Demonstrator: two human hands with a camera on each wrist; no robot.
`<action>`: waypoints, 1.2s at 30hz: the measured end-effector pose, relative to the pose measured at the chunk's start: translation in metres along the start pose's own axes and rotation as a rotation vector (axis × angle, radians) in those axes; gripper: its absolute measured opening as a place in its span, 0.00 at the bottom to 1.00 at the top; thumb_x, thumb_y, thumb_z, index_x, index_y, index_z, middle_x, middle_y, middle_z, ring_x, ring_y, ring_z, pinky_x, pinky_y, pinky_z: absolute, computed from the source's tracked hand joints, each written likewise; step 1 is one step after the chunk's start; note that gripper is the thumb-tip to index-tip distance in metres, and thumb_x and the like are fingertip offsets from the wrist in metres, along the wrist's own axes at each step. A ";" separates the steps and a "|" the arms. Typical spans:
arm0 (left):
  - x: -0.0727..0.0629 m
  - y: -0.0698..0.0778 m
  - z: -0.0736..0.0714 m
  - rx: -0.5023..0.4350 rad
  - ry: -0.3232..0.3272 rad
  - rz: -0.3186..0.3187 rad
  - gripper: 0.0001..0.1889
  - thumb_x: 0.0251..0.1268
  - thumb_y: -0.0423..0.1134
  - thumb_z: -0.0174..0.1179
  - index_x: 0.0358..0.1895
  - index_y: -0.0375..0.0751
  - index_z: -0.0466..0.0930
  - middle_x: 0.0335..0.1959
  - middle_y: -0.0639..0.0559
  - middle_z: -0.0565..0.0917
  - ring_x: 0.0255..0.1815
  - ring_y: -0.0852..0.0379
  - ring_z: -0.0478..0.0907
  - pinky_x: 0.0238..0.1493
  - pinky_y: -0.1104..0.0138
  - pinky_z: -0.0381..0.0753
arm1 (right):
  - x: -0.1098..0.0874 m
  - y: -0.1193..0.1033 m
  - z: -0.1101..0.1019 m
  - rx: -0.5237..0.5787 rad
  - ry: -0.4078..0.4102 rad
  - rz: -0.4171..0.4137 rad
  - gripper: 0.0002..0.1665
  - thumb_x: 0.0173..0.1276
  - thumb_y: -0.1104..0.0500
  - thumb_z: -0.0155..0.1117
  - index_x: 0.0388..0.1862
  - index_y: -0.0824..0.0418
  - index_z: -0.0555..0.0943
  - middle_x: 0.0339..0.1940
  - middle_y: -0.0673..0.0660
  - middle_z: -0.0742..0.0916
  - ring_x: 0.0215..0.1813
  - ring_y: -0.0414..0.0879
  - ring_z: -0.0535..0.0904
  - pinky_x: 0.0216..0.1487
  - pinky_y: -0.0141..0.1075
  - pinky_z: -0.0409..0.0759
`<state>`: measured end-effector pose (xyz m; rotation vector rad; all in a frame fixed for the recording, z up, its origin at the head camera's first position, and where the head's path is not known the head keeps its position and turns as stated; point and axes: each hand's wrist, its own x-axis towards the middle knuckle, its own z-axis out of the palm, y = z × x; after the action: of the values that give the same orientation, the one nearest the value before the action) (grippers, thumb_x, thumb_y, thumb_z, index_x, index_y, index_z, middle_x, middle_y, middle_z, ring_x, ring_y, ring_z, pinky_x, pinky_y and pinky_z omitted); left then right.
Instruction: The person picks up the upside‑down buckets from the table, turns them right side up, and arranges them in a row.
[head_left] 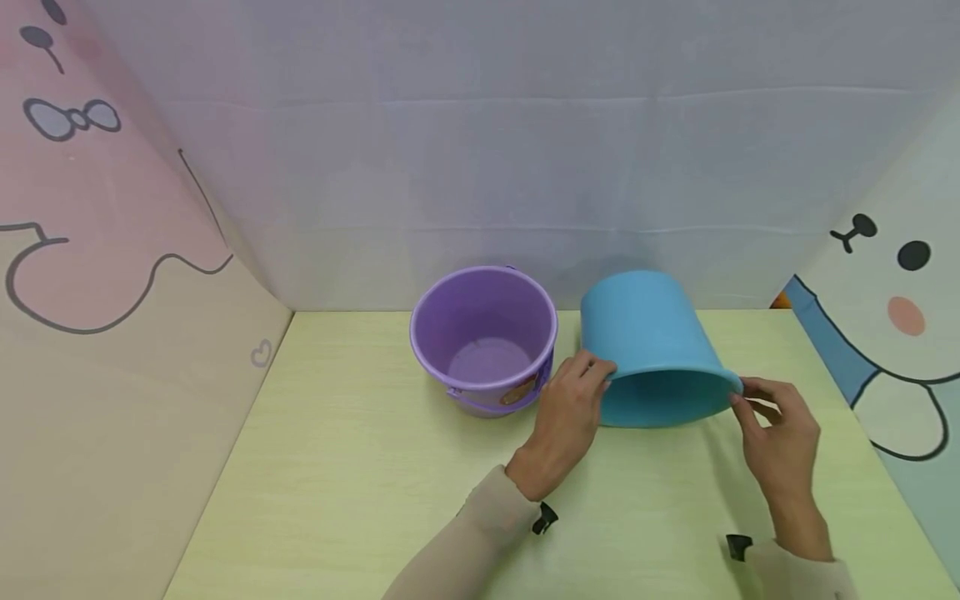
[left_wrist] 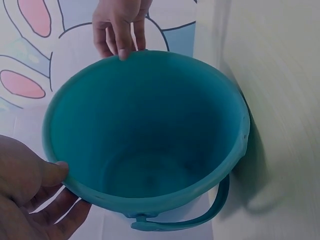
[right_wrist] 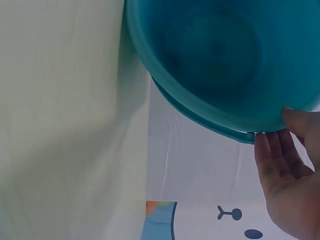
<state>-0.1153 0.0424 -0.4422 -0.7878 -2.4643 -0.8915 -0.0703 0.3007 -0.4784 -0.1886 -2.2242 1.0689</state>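
Observation:
A blue bucket [head_left: 641, 321] is tipped on its side, its mouth facing me and its base toward the back wall. My left hand [head_left: 572, 400] pinches the rim at the left, thumb inside and fingers outside in the left wrist view. At the rim's right side, my right hand [head_left: 780, 425] grips with thumb inside and fingers behind, close to the end of the bucket's handle [right_wrist: 200, 120]. The inside of the blue bucket [left_wrist: 150, 135] shows nothing in it. Left of it stands an upright purple bucket [head_left: 486, 333], its handle lowered against the front.
The pale wooden table [head_left: 345, 483] meets a whitish back wall [head_left: 450, 167] just behind both buckets. Side panels with cartoon drawings rise at the left [head_left: 112, 400] and right [head_left: 900, 375]. The purple bucket is close beside my left hand.

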 end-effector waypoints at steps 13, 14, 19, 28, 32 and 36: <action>0.001 0.001 0.000 0.011 0.004 0.003 0.07 0.72 0.33 0.68 0.50 0.44 0.87 0.44 0.52 0.83 0.43 0.56 0.83 0.43 0.73 0.84 | -0.006 0.009 0.009 0.047 0.048 0.129 0.18 0.68 0.79 0.67 0.57 0.78 0.80 0.48 0.28 0.73 0.50 0.24 0.74 0.48 0.10 0.74; 0.001 0.001 0.000 0.011 0.004 0.004 0.07 0.72 0.33 0.68 0.50 0.44 0.87 0.44 0.52 0.83 0.43 0.56 0.83 0.43 0.73 0.84 | -0.006 0.009 0.010 0.044 0.045 0.160 0.20 0.69 0.78 0.67 0.60 0.77 0.79 0.48 0.29 0.73 0.50 0.24 0.74 0.48 0.10 0.73; 0.000 0.002 -0.001 0.003 0.002 0.008 0.08 0.72 0.33 0.68 0.50 0.43 0.87 0.44 0.52 0.83 0.44 0.56 0.83 0.44 0.73 0.84 | -0.006 0.013 0.010 0.076 -0.021 0.360 0.31 0.73 0.72 0.67 0.73 0.70 0.71 0.48 0.32 0.75 0.46 0.20 0.75 0.45 0.11 0.75; -0.002 0.001 0.000 0.000 0.005 0.008 0.08 0.72 0.32 0.69 0.50 0.44 0.87 0.43 0.52 0.83 0.44 0.56 0.83 0.44 0.73 0.84 | -0.006 0.018 0.003 0.325 -0.229 0.657 0.15 0.78 0.67 0.64 0.57 0.57 0.72 0.38 0.37 0.82 0.37 0.25 0.85 0.41 0.22 0.86; -0.002 0.000 0.001 -0.016 0.005 0.005 0.08 0.72 0.32 0.68 0.50 0.44 0.86 0.43 0.52 0.82 0.43 0.55 0.83 0.44 0.73 0.84 | -0.007 0.020 0.003 0.313 -0.291 0.655 0.10 0.80 0.65 0.62 0.55 0.64 0.74 0.40 0.38 0.82 0.39 0.25 0.85 0.43 0.23 0.86; -0.002 -0.001 0.001 -0.046 0.007 -0.002 0.07 0.73 0.32 0.67 0.50 0.43 0.86 0.44 0.51 0.82 0.44 0.55 0.83 0.45 0.72 0.85 | -0.008 0.022 0.000 0.328 -0.293 0.630 0.09 0.80 0.64 0.62 0.54 0.65 0.75 0.40 0.37 0.83 0.39 0.25 0.86 0.43 0.20 0.84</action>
<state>-0.1146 0.0412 -0.4443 -0.7961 -2.4470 -0.9540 -0.0673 0.3116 -0.4987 -0.6536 -2.2493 1.8825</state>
